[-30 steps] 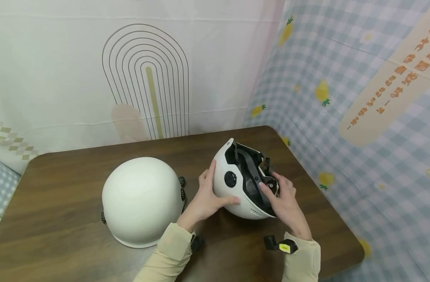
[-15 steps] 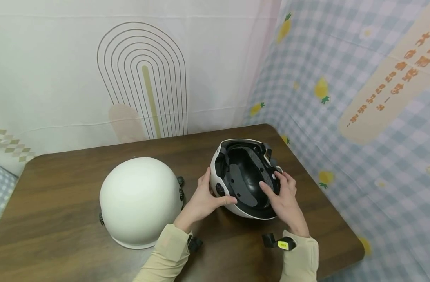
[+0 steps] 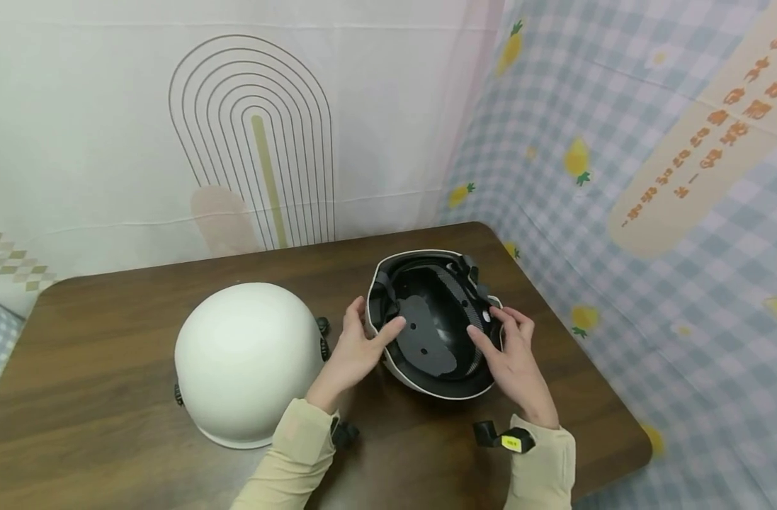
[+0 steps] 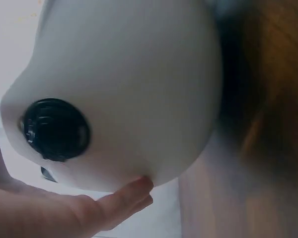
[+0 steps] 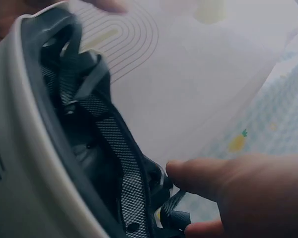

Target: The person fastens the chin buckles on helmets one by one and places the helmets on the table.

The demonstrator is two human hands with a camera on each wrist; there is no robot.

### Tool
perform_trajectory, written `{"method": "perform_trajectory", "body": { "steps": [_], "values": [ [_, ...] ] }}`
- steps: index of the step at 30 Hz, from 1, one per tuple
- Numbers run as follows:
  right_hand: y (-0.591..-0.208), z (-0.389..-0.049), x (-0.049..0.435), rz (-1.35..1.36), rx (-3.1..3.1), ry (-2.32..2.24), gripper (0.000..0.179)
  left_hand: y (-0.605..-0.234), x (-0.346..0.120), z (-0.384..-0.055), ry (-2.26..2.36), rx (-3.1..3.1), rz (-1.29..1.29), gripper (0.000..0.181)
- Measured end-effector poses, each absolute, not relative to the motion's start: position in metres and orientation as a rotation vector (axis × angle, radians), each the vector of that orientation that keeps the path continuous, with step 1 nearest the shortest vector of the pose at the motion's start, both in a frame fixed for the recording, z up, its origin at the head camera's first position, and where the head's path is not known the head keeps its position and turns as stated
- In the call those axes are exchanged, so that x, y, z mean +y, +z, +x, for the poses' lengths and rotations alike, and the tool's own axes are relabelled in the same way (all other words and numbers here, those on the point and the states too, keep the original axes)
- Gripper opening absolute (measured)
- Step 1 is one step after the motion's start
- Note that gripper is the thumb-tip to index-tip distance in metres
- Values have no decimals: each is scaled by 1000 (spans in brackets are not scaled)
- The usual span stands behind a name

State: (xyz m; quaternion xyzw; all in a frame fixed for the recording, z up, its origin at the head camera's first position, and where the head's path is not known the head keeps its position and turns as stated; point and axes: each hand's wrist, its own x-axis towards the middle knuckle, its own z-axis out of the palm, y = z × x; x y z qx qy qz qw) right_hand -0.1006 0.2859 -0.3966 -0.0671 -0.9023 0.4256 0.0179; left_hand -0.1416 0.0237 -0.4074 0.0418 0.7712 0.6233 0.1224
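An upturned white helmet (image 3: pixel 420 386) lies at the right of the table, its black padded inside facing up. My left hand (image 3: pixel 355 350) holds its left side, fingers on the outer shell and thumb at the rim. In the left wrist view, the fingertips touch the white shell (image 4: pixel 139 89) beside a round black knob (image 4: pixel 57 130). My right hand (image 3: pixel 512 354) grips the right rim, thumb over the inside. Dark straps (image 5: pixel 69 74) and a grey mesh band (image 5: pixel 126 153) show inside the helmet in the right wrist view.
A second white helmet (image 3: pixel 244 361) stands dome up to the left, close to my left forearm. Both are on a dark wooden table (image 3: pixel 95 340) with rounded corners. A white printed cloth (image 3: pixel 401 127) hangs behind, and a blue checked cloth (image 3: pixel 554 212) on the right.
The held helmet has rolled from its side so that its opening faces up, and has shifted slightly left. My left thumb has moved from the shell to the rim. My right hand stays at the rim.
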Motion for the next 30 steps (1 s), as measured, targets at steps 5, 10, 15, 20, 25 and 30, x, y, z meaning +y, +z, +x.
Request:
{"method": "perform_trajectory", "body": {
  "steps": [5,10,15,20,25,30],
  "values": [
    [-391,-101,284,-176,-2795,1322,76,-403,24,-145,1831,2291,94,98],
    [-388,-102,283,-166,-2791,1305,76,-401,25,-146,1817,2312,96,95],
    [-386,-104,282,-168,-2777,1319,76,-401,24,-147,1822,2304,116,93],
    [-384,-104,280,-164,-2761,1315,73,-400,23,-147,1790,2325,111,92],
    [-381,-102,281,-162,-2767,1330,66,-400,21,-146,1756,2315,72,92],
    [-379,-100,287,-162,-2768,1362,57,-399,20,-144,1785,2285,28,88]
  ]
}}
